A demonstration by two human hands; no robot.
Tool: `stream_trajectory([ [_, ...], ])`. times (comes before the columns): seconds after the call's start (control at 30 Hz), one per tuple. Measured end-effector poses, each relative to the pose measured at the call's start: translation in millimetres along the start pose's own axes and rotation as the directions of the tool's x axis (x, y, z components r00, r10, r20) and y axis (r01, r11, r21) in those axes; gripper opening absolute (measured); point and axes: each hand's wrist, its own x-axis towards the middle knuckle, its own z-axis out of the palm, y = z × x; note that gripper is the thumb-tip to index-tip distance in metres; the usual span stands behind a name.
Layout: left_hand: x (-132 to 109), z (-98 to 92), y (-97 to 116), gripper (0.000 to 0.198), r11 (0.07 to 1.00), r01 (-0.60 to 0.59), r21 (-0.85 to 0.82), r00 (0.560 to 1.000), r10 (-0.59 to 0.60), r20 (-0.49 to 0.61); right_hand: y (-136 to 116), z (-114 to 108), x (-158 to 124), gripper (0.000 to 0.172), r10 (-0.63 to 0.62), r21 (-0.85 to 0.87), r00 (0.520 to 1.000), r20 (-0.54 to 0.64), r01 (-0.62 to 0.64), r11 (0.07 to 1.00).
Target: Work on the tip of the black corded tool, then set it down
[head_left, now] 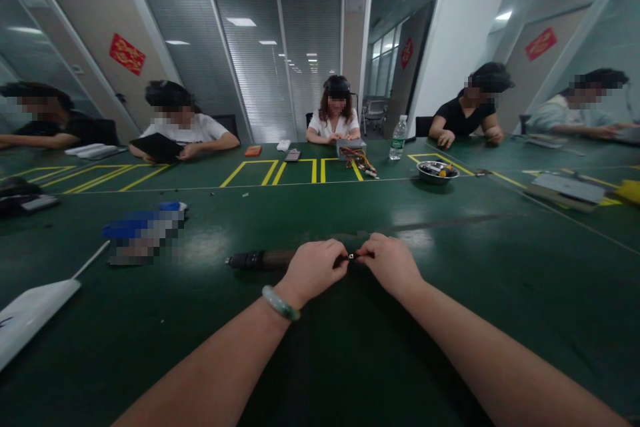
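My left hand (314,271) and my right hand (390,261) meet over the green table (450,293), fingertips pinched together on a tiny dark part (351,256) held between them. A pale green bangle sits on my left wrist. A dark electric screwdriver (255,259) lies on the table just left of my left hand, its body partly hidden behind that hand. Whether the small part joins the screwdriver tip I cannot tell.
A white flat sheet (30,313) lies at the near left, a blurred blue-white object (143,230) beyond it. Across the table are a metal bowl (437,172), a water bottle (398,137), and a wired box (351,149). Several people sit along the far side.
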Motion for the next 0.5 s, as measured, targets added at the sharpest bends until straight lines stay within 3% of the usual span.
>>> stream_trajectory([
  [0.2, 0, -3.7, 1, 0.009, 1.0, 0.002, -0.013, 1.0, -0.002, 0.005, -11, -3, -3, 0.01, -0.078, -0.138, 0.995, 0.068, 0.087, 0.987],
  [0.5, 0, -3.4, 0, 0.007, 0.999, -0.033, -0.027, 0.999, 0.034, 0.021, -7, 4, -2, 0.009, -0.015, 0.033, 0.999, 0.038, 0.013, 0.999],
])
